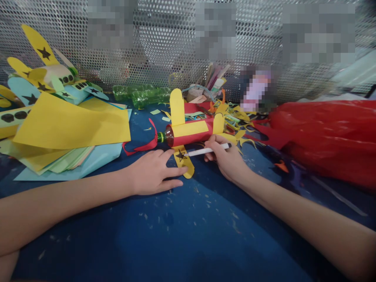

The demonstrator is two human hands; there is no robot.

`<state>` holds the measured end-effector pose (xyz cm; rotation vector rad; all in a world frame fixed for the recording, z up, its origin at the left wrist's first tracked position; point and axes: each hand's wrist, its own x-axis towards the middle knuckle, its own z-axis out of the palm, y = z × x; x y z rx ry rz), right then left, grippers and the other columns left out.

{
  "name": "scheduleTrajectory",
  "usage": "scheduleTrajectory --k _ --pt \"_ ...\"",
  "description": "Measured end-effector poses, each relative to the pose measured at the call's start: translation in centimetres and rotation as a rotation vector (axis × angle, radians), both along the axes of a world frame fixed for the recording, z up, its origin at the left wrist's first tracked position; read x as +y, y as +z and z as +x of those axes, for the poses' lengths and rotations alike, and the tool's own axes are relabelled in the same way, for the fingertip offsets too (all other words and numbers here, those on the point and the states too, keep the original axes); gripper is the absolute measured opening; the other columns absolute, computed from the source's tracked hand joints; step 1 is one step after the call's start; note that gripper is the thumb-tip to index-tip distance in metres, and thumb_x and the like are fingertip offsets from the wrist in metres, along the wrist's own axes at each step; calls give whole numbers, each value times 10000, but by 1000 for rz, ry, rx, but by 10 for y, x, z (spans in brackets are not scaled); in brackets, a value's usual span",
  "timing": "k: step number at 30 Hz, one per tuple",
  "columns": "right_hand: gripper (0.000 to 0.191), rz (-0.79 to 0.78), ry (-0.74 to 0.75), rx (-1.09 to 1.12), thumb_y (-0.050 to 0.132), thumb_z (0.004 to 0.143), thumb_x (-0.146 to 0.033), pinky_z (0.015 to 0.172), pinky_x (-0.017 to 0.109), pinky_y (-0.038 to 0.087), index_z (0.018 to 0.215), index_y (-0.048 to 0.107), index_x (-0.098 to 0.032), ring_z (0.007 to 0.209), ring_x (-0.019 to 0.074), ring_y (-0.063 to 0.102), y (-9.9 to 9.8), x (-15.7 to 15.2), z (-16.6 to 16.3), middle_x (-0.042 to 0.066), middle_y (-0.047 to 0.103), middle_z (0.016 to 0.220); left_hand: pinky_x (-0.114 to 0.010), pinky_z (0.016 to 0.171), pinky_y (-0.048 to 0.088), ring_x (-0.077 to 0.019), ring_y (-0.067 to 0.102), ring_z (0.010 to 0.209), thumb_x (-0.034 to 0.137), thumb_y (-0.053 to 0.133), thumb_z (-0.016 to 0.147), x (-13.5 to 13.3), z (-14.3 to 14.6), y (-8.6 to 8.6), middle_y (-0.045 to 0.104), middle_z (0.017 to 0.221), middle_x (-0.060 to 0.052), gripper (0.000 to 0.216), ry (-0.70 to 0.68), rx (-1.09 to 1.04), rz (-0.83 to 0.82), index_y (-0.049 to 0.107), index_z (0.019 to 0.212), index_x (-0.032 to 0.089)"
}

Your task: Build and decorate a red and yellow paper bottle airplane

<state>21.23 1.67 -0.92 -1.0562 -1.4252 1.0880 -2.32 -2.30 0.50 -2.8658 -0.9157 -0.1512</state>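
A plane made from a red-wrapped bottle with yellow paper wings lies on the blue table. My left hand rests flat, fingers spread, pressing the near yellow wing, which bears a black star. My right hand is closed on a white marker; its tip touches the wing beside the star.
A stack of yellow, green and blue paper sheets lies at left, with finished paper planes behind it. Green bottles and paper scraps lie at the back. A red plastic bag fills the right. A perforated metal wall stands behind.
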Motion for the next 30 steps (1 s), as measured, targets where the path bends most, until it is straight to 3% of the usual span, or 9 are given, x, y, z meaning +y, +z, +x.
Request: scheduleTrajectory --k 30 --pt "304 -15 -11 7 596 833 -217 452 225 403 563 457 -215 416 78 399 0 0 0 -64 420 430 -446 822 488 -286 586 968 564 211 984 -1 1 2 522 1304 -186 556 3 -6 -19 575 1336 335"
